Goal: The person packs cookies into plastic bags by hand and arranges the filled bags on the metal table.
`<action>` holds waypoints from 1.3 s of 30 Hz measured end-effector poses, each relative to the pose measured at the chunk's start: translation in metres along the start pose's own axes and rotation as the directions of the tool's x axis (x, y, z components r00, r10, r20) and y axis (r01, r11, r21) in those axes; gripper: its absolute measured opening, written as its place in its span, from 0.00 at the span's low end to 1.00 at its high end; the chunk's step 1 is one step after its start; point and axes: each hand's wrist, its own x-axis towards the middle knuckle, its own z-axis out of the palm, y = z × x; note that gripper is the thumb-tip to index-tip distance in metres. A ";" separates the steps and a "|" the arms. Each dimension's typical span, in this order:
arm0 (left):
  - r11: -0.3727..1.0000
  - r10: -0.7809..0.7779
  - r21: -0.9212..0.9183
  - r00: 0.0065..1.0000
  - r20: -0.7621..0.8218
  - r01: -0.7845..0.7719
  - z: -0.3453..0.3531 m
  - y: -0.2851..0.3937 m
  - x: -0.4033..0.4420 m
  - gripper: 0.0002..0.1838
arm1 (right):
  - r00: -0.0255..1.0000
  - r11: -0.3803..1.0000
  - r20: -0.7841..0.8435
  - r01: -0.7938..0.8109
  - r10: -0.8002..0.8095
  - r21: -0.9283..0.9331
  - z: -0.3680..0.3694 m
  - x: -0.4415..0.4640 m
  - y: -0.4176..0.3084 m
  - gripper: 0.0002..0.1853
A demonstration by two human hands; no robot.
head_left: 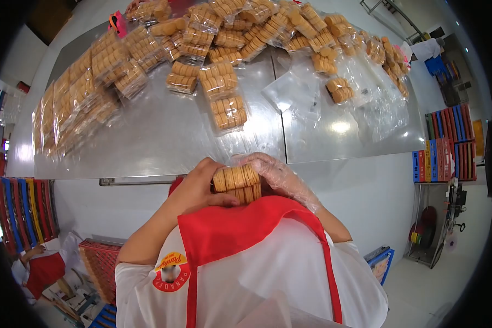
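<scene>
Close to my chest, just off the table's near edge, I hold a pack of round golden biscuits (237, 183) stacked in rows. My bare left hand (199, 185) grips its left side, with the thumb along the lower front. A clear plastic glove covers my right hand (270, 174), which curls round the pack's right side; some of its fingers are hidden behind the biscuits. Past my hands, a biscuit pack in clear wrap (228, 113) lies on the metal table (164, 136), touching another pack (217, 79) beyond it.
Wrapped biscuit packs are heaped along the far side (229, 38) and stacked at the left (76, 104). Loose clear bags (298, 90) lie right of centre. Coloured crates (448, 126) stand at the right, more crates (24, 210) at the left. A person in a red apron (45, 273) is lower left.
</scene>
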 end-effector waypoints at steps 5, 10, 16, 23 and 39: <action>0.911 -0.094 -0.406 0.995 -0.038 0.070 0.009 -0.009 0.018 0.33 | 0.990 0.990 0.112 0.074 -0.088 0.123 -0.006 -0.005 -0.008 0.35; 0.522 -0.202 -0.836 0.977 0.073 0.170 0.022 0.021 0.055 0.27 | 0.904 0.864 -0.010 0.411 -0.427 0.292 0.008 -0.001 -0.015 0.48; 0.900 -0.217 -0.331 0.950 0.226 0.284 0.014 0.046 0.073 0.24 | 0.894 0.837 -0.222 0.444 -0.390 0.319 -0.027 -0.015 -0.012 0.39; 0.184 0.656 0.822 0.690 0.306 -0.539 0.022 0.002 0.090 0.15 | 0.948 0.883 -0.304 0.219 -0.092 0.415 -0.047 -0.031 0.033 0.31; 0.241 0.212 0.766 0.802 0.558 -0.596 0.012 0.057 0.114 0.30 | 0.852 0.687 -0.363 0.520 -0.377 0.508 -0.045 0.042 0.047 0.25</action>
